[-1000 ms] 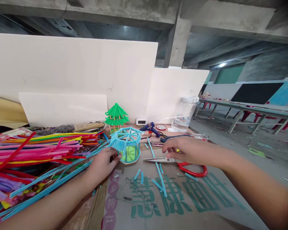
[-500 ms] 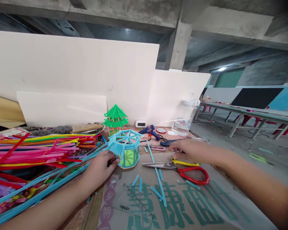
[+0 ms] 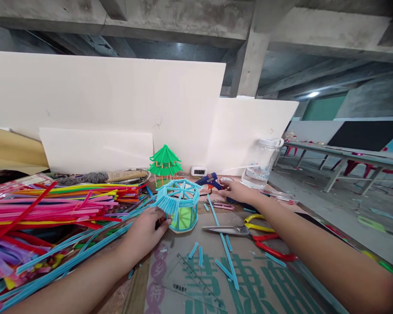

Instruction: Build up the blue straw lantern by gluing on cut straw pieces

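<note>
A small house-like model of light blue pipe cleaners [image 3: 180, 198] with a green base stands on the cardboard. My left hand [image 3: 147, 229] is closed at its left lower edge, thumb and fingers pinching it; the fingertips are partly hidden. Behind the scissors, my right hand [image 3: 237, 191] has its fingers curled at the handle of a dark blue hot glue gun [image 3: 210, 179]. Large scissors [image 3: 236, 230] with red and yellow handles lie below my right forearm, across a long blue pipe cleaner [image 3: 223, 244]. Several short blue pieces [image 3: 201, 256] are scattered nearby.
Bundles of coloured pipe cleaners [image 3: 62, 205] fill the left side. A green tiered model [image 3: 165, 161], a small digital clock [image 3: 199, 171] and a water jug [image 3: 260, 163] stand along the white board [image 3: 118, 96]. A clear ruler [image 3: 196, 277] lies in front.
My right hand has moved from beside the scissors and dark pliers-like tool, forward and left to the glue gun's handle. My left hand stays at the blue model. The view has shifted slightly.
</note>
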The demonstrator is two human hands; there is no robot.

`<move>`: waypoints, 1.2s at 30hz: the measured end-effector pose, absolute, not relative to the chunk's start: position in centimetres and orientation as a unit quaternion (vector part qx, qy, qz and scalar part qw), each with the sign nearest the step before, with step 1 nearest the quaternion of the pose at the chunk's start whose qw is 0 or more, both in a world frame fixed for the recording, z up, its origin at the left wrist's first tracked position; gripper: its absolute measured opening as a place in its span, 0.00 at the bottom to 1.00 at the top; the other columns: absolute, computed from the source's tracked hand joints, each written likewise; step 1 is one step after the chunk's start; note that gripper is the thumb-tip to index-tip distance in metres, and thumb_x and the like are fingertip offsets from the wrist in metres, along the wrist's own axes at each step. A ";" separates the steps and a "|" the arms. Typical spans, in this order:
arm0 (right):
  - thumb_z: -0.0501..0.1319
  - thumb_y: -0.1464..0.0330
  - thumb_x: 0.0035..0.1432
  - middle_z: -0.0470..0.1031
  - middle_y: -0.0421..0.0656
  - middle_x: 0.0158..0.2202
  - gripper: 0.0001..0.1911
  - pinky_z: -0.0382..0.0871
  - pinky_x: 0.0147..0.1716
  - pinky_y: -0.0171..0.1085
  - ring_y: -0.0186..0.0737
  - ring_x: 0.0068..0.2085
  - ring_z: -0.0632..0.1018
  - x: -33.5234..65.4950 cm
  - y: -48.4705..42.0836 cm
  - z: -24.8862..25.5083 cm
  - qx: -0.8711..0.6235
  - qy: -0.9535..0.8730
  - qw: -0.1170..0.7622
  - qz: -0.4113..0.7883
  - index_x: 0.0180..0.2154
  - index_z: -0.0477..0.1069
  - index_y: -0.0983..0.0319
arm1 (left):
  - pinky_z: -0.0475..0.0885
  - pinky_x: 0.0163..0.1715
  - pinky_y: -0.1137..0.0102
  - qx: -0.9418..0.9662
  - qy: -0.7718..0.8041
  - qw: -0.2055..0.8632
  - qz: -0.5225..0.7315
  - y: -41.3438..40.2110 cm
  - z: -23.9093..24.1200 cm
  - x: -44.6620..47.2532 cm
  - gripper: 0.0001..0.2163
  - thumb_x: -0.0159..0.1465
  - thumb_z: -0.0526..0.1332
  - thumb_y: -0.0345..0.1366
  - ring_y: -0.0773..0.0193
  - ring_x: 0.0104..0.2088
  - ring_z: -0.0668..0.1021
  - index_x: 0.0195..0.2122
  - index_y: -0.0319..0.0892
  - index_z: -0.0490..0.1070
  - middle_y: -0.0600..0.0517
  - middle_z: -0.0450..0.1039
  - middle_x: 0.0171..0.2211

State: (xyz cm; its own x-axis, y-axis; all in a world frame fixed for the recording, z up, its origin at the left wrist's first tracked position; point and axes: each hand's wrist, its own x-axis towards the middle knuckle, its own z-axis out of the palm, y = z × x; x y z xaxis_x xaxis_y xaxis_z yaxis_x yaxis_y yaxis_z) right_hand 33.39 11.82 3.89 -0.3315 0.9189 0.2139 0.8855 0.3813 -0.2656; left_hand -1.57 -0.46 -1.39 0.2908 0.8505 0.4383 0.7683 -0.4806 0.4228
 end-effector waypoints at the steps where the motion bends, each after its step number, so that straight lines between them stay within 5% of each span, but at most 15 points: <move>1: 0.62 0.57 0.59 0.78 0.55 0.49 0.25 0.70 0.47 0.44 0.51 0.47 0.78 33.2 12.2 3.6 -0.562 -0.807 0.172 0.053 0.53 0.73 0.65 | 0.68 0.37 0.65 0.801 0.505 0.065 0.315 -0.4 -1.4 -1.6 0.13 0.66 0.54 0.42 0.57 0.35 0.74 0.27 0.43 0.68 0.48 0.72 0.30; 7: 0.64 0.60 0.57 0.80 0.48 0.46 0.21 0.71 0.45 0.41 0.45 0.43 0.79 32.0 13.7 3.3 -0.554 -0.802 0.200 0.099 0.50 0.74 0.63 | 0.68 0.38 0.65 0.801 0.505 0.067 0.314 -0.4 -1.4 -1.5 0.11 0.66 0.54 0.40 0.56 0.37 0.75 0.29 0.43 0.69 0.48 0.73 0.32; 18: 0.63 0.64 0.54 0.77 0.43 0.24 0.10 0.65 0.26 0.35 0.40 0.27 0.76 29.3 15.4 2.5 -0.627 -0.741 0.210 0.117 0.35 0.75 0.65 | 0.67 0.37 0.66 0.801 0.510 0.057 0.307 -0.4 -1.3 -1.4 0.10 0.66 0.56 0.38 0.57 0.37 0.75 0.29 0.43 0.70 0.48 0.74 0.32; 29: 0.61 0.47 0.52 0.81 0.46 0.30 0.24 0.72 0.35 0.39 0.46 0.34 0.80 30.3 10.9 6.8 -0.574 -0.758 0.239 0.196 0.34 0.79 0.62 | 0.66 0.39 0.66 0.800 0.507 0.074 0.311 -0.6 -1.1 -1.4 0.10 0.67 0.55 0.37 0.57 0.39 0.74 0.30 0.42 0.71 0.49 0.74 0.32; 36: 0.62 0.48 0.51 0.82 0.48 0.33 0.23 0.73 0.40 0.41 0.50 0.39 0.80 30.8 6.5 9.4 -0.572 -0.726 0.313 0.218 0.28 0.80 0.61 | 0.67 0.42 0.64 0.797 0.508 0.090 0.315 -0.7 -1.0 -1.4 0.09 0.67 0.56 0.37 0.55 0.42 0.75 0.32 0.42 0.73 0.48 0.76 0.35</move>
